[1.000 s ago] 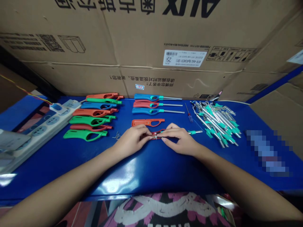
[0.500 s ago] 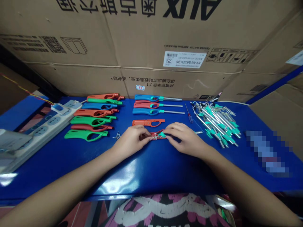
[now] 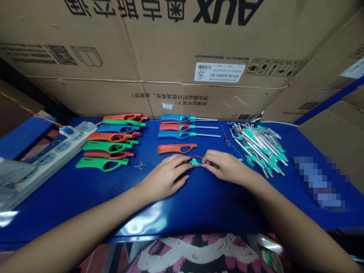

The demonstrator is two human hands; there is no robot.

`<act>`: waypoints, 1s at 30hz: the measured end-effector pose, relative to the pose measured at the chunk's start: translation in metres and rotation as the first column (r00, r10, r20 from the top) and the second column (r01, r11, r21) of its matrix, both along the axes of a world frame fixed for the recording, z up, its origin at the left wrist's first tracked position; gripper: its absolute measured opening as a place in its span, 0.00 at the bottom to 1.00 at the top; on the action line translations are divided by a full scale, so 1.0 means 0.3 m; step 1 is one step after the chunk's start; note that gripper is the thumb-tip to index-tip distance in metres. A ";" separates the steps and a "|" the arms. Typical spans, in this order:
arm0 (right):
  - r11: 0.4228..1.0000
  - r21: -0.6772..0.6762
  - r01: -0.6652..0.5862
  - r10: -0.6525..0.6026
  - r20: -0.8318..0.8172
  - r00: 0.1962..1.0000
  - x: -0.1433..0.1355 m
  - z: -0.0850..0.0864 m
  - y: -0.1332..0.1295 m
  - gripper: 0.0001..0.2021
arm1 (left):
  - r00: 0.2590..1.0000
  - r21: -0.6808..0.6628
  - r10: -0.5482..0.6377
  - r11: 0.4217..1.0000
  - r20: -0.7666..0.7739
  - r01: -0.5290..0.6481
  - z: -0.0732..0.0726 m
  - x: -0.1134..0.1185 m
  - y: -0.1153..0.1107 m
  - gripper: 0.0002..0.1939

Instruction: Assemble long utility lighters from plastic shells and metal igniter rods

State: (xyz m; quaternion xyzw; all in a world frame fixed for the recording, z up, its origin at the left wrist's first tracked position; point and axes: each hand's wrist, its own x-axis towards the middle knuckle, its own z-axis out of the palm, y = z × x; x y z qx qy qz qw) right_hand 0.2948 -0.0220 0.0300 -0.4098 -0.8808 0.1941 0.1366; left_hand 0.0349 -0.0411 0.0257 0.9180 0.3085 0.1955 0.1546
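A red lighter casing (image 3: 196,156) lies on the blue table between my hands, with a teal trigger piece (image 3: 195,162) inside its handle loop. My left hand (image 3: 167,174) covers the casing's rear part, fingers bent over it and fingertips by the teal piece; its thumb sticks out to the front. At the other end, the thumb and fingers of my right hand (image 3: 223,165) pinch the casing's front. A metal tube tip (image 3: 240,159) shows beyond the right hand. Just behind lies an orange casing half (image 3: 176,148).
Several coloured lighter casings (image 3: 102,163) line the left, beside a power strip (image 3: 64,147). Small screws (image 3: 140,165) lie near my left wrist. Assembled lighters (image 3: 173,134), a screwdriver (image 3: 227,142) and a pile of metal tubes with teal parts (image 3: 260,148) sit farther back. A cardboard box (image 3: 159,68) walls the rear.
My left hand has slid right over the casing, its thumb now spread away from the fingers. My right hand has closed to a pinch at the front end.
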 end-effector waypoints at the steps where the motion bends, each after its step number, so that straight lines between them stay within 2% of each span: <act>1: 1.000 -0.006 0.005 -0.005 -0.009 1.000 0.000 -0.002 0.002 0.04 | 1.000 -0.003 -0.012 1.000 -0.011 0.012 -0.006 0.002 -0.002 0.18; 7: 0.999 -0.037 0.002 -0.005 -0.081 0.997 -0.004 -0.006 0.006 0.02 | 0.997 -0.004 -0.005 1.000 -0.071 0.005 -0.017 0.005 -0.006 0.22; 16: 0.999 -0.037 0.015 -0.020 -0.130 0.991 -0.006 -0.022 0.012 0.02 | 0.999 -0.001 -0.019 1.000 -0.030 0.019 -0.026 0.007 0.002 0.20; 23: 1.000 -0.026 0.000 -0.002 -0.096 0.995 0.001 -0.011 0.004 0.03 | 1.000 -0.009 -0.020 1.000 -0.023 0.020 -0.029 0.007 0.006 0.20; 30: 0.999 0.045 -0.022 0.023 -0.013 1.000 -0.005 0.018 -0.012 0.06 | 0.999 -0.006 -0.023 1.000 -0.042 0.023 -0.025 0.006 0.008 0.20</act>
